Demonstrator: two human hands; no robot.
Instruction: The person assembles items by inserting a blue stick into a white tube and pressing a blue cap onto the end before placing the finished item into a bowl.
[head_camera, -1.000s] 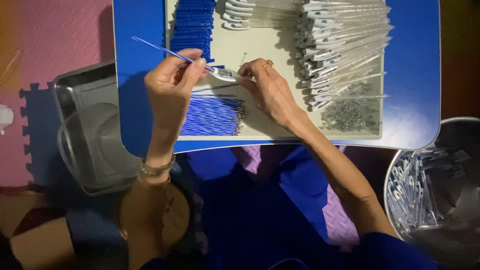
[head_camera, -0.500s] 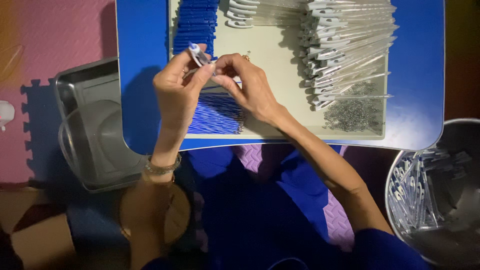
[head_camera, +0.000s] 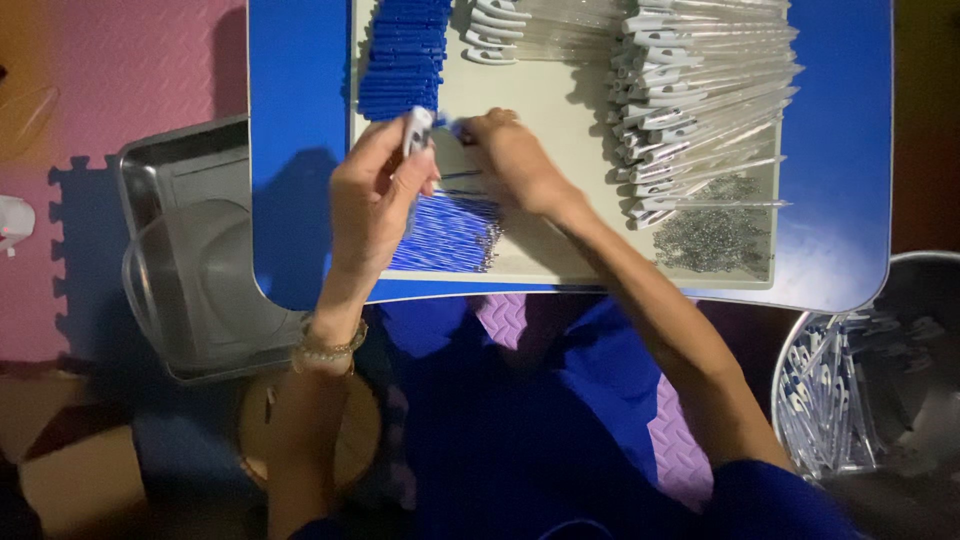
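Both hands have drawn in close over the beige tray (head_camera: 560, 110) on the blue table (head_camera: 300, 150). A second ago the left hand (head_camera: 375, 205) held a thin blue refill out wide — now its fingers are clamped on a small white pen piece (head_camera: 417, 130), upright, and the refill seems seated inside it. The right hand (head_camera: 510, 160) pinches at the piece's tip — whether it grips anything I cannot tell. Loose blue refills (head_camera: 445, 230) lie just below.

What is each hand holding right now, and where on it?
The left hand pinches a small white clip piece near its lower end. The right hand meets its top; whether it grips anything cannot be told.
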